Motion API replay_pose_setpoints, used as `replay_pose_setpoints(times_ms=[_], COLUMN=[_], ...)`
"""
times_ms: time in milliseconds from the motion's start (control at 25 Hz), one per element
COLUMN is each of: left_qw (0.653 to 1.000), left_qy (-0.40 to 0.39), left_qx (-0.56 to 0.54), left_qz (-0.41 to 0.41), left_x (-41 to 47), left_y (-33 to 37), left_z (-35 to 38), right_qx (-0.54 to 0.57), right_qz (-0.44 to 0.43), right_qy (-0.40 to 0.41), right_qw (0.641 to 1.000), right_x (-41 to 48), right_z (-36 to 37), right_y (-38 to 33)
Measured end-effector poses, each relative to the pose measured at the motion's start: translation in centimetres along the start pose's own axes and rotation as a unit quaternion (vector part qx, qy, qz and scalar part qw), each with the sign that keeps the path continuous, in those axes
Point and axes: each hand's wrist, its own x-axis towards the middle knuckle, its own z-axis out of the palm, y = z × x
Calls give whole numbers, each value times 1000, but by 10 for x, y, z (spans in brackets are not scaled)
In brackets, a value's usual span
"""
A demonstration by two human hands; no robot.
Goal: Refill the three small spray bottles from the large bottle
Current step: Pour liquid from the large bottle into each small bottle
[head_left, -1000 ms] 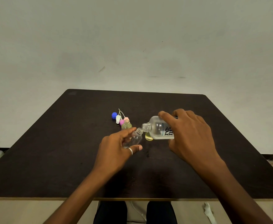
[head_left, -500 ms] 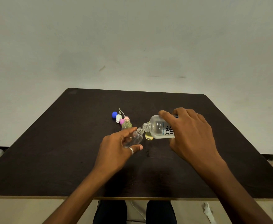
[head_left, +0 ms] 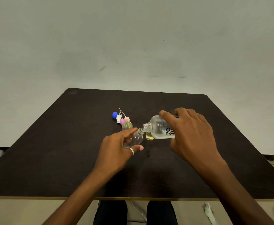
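Large bottle (head_left: 159, 129), clear with dark lettering, tipped nearly flat above the middle of the dark table (head_left: 52, 151), clasped around its body by the right hand (head_left: 189, 133). Open threaded neck pointing left, touching or just at the mouth of a small clear bottle (head_left: 137, 138). That small bottle tilted toward it, pinched between thumb and fingers of the left hand (head_left: 116, 150), ring on the thumb.

Wide bare tabletop on all sides of the hands: plenty left, right and toward the near edge; far edge well behind the cluster.

Just behind the left fingers, a second small bottle (head_left: 127, 125) standing upright, open, yellowish liquid inside. A third small bottle (head_left: 149, 135), yellow, partly hidden under and behind the large bottle's neck; upright or not, cannot tell. Farther back left, a tight huddle of removed tops: blue cap (head_left: 115, 114), white spray head (head_left: 118, 118), pink spray head (head_left: 127, 118), purple spray head (head_left: 122, 121), thin dip tubes sticking up from them.

Count: one large bottle, three small bottles, four loose tops, two hands, both gripping.
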Motion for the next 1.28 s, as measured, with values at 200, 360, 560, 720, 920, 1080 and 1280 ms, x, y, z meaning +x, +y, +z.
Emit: replay_pose_setpoints(times_ms=[200, 360, 560, 720, 920, 1080, 1280], left_qw=[1000, 1000, 1000, 1000, 1000, 1000, 1000], left_qy=[-1, 0, -1, -2, -3, 2, -3], left_qx=[-10, -5, 2, 0, -2, -2, -2], left_qz=[-4, 1, 5, 3, 0, 1, 2], left_x=[0, -1, 0, -1, -1, -1, -1], left_y=[0, 0, 1, 1, 0, -1, -1], left_z=[0, 0, 0, 0, 0, 1, 1], right_qx=[2, 3, 5, 9, 9, 6, 6], right_qz=[-1, -1, -4, -4, -5, -3, -2], right_qy=[-4, -4, -6, -11, -12, -8, -9], right_qw=[1000, 1000, 1000, 1000, 1000, 1000, 1000], right_x=[0, 0, 0, 0, 0, -1, 0], right_z=[-1, -1, -1, -2, -1, -1, 0], right_y=[0, 0, 0, 0, 0, 0, -1])
